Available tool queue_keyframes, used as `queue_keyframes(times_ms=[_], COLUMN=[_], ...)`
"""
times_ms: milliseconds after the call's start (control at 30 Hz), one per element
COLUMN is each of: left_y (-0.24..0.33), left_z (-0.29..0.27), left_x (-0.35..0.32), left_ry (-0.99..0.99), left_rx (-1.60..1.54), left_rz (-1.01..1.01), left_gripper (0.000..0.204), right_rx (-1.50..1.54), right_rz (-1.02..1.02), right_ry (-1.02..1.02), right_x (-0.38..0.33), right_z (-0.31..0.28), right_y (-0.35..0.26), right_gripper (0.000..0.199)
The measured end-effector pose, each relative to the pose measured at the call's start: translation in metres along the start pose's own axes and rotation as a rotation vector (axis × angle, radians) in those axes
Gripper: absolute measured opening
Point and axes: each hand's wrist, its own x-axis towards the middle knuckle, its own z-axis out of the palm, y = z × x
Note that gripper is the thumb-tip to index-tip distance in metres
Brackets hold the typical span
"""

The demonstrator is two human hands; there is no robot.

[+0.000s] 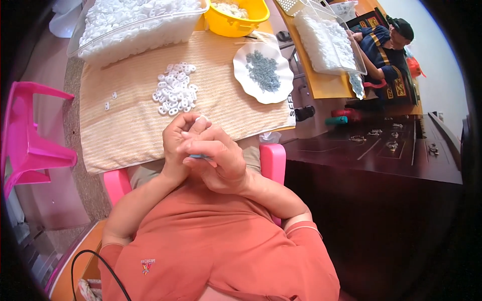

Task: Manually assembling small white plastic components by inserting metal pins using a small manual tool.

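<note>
My left hand (174,143) and my right hand (218,158) are close together, touching, above the near edge of the cloth. The left fingers are curled closed, with a small white piece (201,120) showing at the fingertips. Bent over beside them, the right fingers close around a thin blue thing (200,156), mostly hidden in the hand. Just beyond lies a pile of small white plastic pieces with holes (175,89). To the right, a white scalloped plate (242,83) bears many small grey-blue pieces (262,71).
A clear tub (145,32) full of white pieces and a yellow basin (236,27) stand at the back. Two white pieces (107,106) lie apart on the striped cloth (118,140). A pink stool (40,135) stands left; another person (386,55) sits at a table far right.
</note>
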Motion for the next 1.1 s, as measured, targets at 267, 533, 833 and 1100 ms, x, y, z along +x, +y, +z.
queue_keyframes(times_ms=[267, 533, 833, 1100], left_y=[0.01, 0.014, 0.015, 0.019], left_z=[0.005, 0.005, 0.002, -0.001], left_x=[0.002, 0.001, 0.001, 0.004], left_ry=[0.091, 0.062, 0.023, -0.053], left_rx=[-0.03, -0.033, -0.047, -0.048], left_rz=[-0.214, -0.226, -0.29, -0.323], left_gripper=[0.012, 0.012, 0.014, 0.018], right_rx=[-0.274, -0.391, -1.054, -1.022], right_rz=[-0.07, 0.397, 0.523, 0.647], right_ry=[0.237, 1.118, 1.171, 1.157], right_x=[0.006, 0.027, -0.011, -0.034], right_z=[-0.046, -0.197, -0.324, -0.352], right_y=[0.017, 0.114, 0.227, 0.261], right_gripper=[0.015, 0.018, 0.021, 0.02])
